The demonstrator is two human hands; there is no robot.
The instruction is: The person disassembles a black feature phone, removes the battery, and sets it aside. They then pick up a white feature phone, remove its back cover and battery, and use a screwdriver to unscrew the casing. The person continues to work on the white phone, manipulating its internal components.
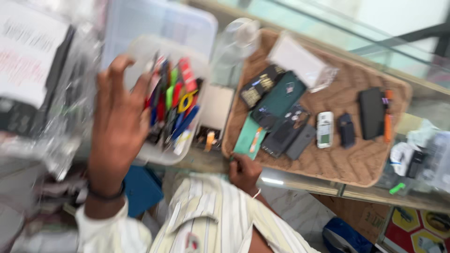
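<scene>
Clear plastic tub (pixel 161 152) of coloured tools sat left of the brown mat (pixel 347 164) carrying phones. Left hand (pixel 119 119), fingers spread open, pressed over the tub's left rim, wrist raised. Right hand (pixel 243 171) curled shut, pinching the mat's near edge; a green card (pixel 247 136) lay just beyond it.

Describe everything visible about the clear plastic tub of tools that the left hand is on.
The tub is a shallow, translucent whitish plastic container with rounded corners, resting on the glass counter left of the brown mat. It is open and crammed with slim tools with red, blue, green and yellow handles. The left hand spreads over its left side, fingers at the rim. The picture is blurred, so finer detail is lost.
</scene>
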